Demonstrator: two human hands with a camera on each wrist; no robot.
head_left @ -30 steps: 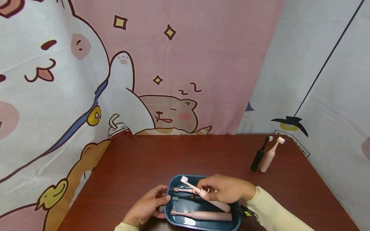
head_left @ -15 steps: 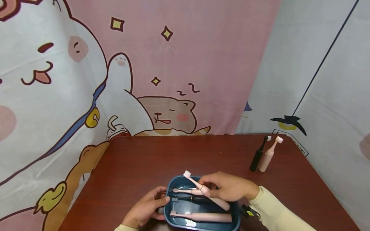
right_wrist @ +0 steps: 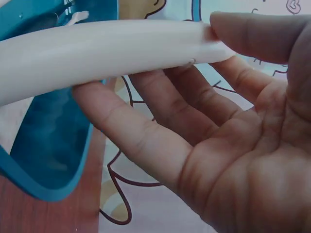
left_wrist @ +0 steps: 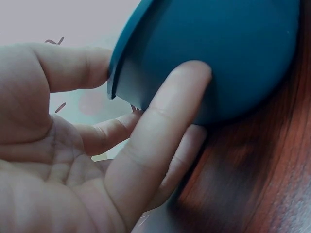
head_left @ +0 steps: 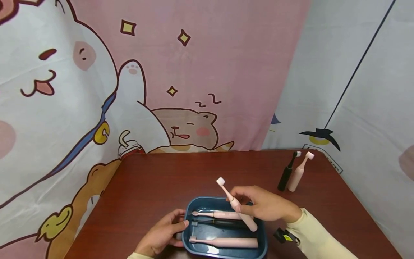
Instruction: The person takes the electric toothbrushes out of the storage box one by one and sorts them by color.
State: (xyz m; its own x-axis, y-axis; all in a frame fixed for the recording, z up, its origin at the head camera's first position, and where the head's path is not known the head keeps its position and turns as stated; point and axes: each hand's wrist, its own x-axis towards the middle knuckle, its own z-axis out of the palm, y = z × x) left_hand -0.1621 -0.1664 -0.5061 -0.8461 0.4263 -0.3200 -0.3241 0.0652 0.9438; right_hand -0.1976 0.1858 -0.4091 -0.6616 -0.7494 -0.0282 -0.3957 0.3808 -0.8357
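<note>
In the head view my right hand pinches a pale pink electric toothbrush between thumb and fingers, above the blue plastic tray. Its white brush head points up and away to the left. The right wrist view shows the smooth handle lying across the fingertips, thumb opposite. My left hand touches the tray's left end, its fairly straight fingers against the outer wall. Inside the tray lie a slim pink toothbrush, a black toothbrush and a thicker pink toothbrush.
A black toothbrush and a pink toothbrush stand side by side at the back right of the brown table. A cartoon-printed cloth hangs behind the table. A black strap with a yellow-green patch shows by the right wrist.
My right hand has raised the pink toothbrush and moved it to the right, uncovering more of the slim pink and black toothbrushes. The left hand stays at the tray's end.
</note>
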